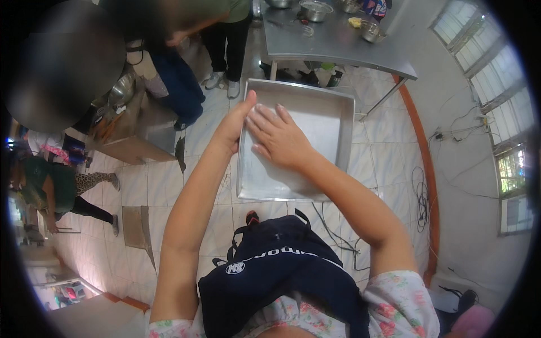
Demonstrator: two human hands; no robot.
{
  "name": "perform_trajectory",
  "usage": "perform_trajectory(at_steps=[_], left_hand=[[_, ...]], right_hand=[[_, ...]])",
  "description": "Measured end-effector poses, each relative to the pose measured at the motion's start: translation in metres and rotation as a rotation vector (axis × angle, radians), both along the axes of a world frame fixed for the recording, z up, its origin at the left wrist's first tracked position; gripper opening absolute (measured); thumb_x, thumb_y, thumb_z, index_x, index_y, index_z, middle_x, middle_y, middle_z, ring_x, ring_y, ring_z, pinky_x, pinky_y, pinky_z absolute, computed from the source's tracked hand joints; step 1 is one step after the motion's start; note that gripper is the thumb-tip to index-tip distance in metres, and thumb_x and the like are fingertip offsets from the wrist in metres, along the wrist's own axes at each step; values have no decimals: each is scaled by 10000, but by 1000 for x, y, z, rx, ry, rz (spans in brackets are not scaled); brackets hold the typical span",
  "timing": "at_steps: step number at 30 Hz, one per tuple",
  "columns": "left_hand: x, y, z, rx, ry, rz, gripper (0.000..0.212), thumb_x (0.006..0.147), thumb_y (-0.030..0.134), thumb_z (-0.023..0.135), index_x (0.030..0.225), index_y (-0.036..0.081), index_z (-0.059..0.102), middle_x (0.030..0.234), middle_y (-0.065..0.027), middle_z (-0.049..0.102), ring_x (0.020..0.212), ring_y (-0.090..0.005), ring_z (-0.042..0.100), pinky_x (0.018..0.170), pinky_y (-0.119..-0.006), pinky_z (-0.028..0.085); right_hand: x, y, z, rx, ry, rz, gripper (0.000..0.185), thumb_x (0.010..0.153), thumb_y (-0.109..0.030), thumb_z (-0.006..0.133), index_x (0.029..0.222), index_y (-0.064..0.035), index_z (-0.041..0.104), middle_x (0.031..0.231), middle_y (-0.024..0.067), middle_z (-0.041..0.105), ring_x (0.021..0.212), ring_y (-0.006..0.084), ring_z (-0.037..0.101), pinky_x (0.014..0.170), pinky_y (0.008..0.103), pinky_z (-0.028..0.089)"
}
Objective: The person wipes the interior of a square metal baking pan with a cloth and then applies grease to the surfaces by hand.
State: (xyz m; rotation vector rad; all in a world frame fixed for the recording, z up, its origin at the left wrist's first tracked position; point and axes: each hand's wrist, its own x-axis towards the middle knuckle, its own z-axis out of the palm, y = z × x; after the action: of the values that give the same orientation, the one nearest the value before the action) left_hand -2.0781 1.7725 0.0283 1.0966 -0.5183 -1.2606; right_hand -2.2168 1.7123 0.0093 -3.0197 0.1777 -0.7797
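Observation:
A shallow rectangular metal baking pan is held up over the tiled floor, its inside facing me. My left hand grips the pan's left side, with the thumb over the rim and the other fingers hidden behind the wall. Inside the pan, my right hand lies palm down against the left part of the bottom. Its fingers are a little apart and point to the upper left, and whitish residue shows on the fingertips. Nothing is gripped in that hand.
Beyond the pan stands a steel table with metal bowls and a whisk. Other people stand at the upper left and far left. A worktop is at left. Loose cords lie on the floor near a wall at right.

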Motion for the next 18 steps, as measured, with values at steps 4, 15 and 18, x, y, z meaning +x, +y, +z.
perform_trajectory(at_steps=[4,15,18], left_hand=[[18,3,-1,-27,126,-34,556,858,501,526,1136,20,521,1020,-108,599,894,-188,593,776,-303,482],[1,-1,30,-23,40,-181,596,833,527,548,1158,29,511,1062,-118,579,950,-183,581,810,-303,473],[-20,-7,16,-84,96,-106,537,871,451,534,1197,30,468,1092,-121,563,978,-192,575,821,-315,473]], right_hand=[[-19,18,-2,-15,216,267,436,817,-224,521,1243,-134,504,1337,36,433,1299,246,304,1084,489,173],[-45,-10,32,-128,197,213,379,830,-287,503,1203,-223,536,1346,59,410,1289,276,301,1070,508,188],[-30,-15,19,-60,-7,-31,436,835,-375,502,1224,-178,507,1340,107,399,1280,300,306,1059,515,194]])
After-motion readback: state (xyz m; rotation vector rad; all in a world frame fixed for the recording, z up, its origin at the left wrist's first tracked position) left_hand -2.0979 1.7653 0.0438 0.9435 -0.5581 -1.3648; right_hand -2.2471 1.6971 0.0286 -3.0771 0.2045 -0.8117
